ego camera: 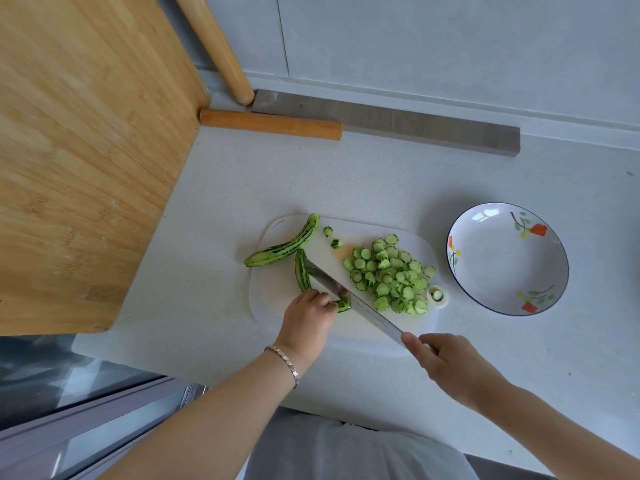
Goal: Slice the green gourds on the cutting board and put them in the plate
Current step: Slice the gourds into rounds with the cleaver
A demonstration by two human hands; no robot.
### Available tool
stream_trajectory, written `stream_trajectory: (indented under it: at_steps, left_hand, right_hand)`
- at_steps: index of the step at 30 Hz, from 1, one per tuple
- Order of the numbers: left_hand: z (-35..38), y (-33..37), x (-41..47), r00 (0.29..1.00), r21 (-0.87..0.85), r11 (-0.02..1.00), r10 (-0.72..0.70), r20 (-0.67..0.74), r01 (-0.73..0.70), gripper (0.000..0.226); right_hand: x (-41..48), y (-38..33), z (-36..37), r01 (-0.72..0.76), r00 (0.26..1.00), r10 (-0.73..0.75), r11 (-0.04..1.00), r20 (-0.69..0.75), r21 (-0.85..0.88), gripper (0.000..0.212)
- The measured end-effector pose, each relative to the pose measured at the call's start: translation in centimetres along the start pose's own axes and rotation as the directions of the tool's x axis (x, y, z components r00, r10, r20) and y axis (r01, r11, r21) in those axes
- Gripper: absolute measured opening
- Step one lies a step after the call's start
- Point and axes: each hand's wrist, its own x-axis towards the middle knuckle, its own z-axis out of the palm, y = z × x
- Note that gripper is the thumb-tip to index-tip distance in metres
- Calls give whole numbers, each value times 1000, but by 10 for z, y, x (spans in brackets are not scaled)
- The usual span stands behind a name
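the left hand (pixel 309 315) holds a gourd (pixel 302 275) on the cutting board (pixel 349 327); the right hand (pixel 450 363) grips the knife (pixel 353 299)

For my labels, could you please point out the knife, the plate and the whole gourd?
Steel-bladed knife (pixel 367 311), head view: mid blade.
Round white flowered plate (pixel 505 261), head view: bare centre.
Whole striped green gourd (pixel 287 245), head view: middle.

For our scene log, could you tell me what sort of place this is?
Probably a home kitchen counter: gourd slices on a white cutting board, a knife, a flowered plate alongside.
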Motion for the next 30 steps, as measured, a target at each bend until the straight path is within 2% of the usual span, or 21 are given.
stream_trajectory:
  at_steps: [10,18,30]
  left_hand:
    - [4,-1,-1,999,3,1000,-13,32,13,38]
    - [1,-1,0,1000,1,1000,-10,29,10,37]
    - [-4,-6,0,1000,-20,1000,-14,-27,13,37]
  right_hand:
    - [5,3,11,21,999,-22,999,-26,-29,53]
    - [6,12,26,9,999,-8,1000,-48,12,51]
    - [-1,16,19,-6,999,6,1000,-54,-4,53]
